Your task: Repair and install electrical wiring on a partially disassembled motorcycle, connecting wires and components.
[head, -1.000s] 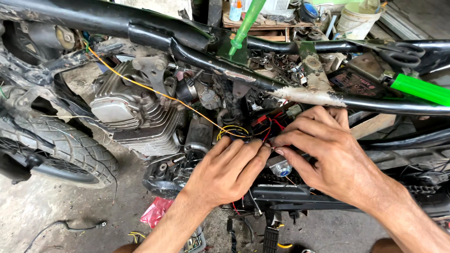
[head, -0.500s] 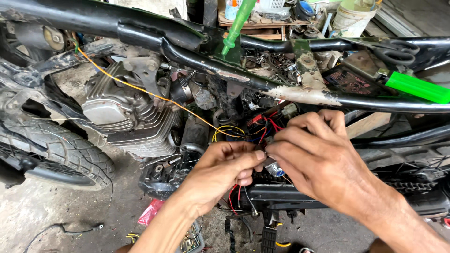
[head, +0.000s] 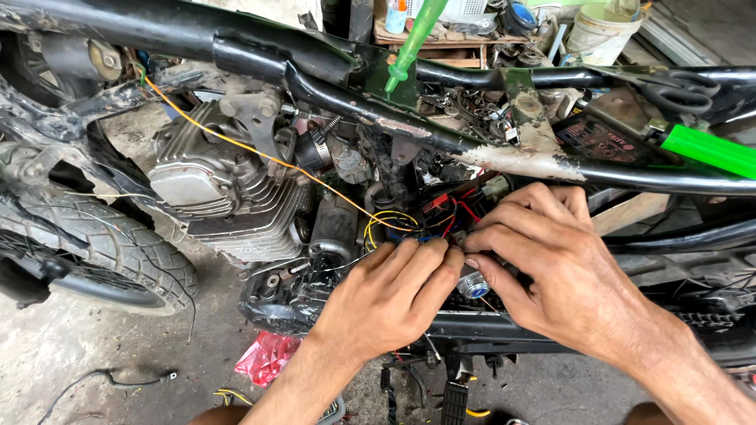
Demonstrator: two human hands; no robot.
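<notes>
Pinching the wire bundle point(head: 441, 224) beside the engine point(head: 228, 189), left hand point(head: 386, 299) and right hand point(head: 551, 267) appear mid-connection; joining them likely demands fine fingertip alignment.

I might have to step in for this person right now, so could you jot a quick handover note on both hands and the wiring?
Left hand: fingertips pinched on the wire bundle beside the engine.
Right hand: fingers on the same wires, thumb by a small silver cylindrical part.
Wires sit under the black frame tube; an orange wire runs to them.
Done: wiring exposed and gathered.
Left: wires remain loose and untidy; I cannot tell which are joined.
</notes>
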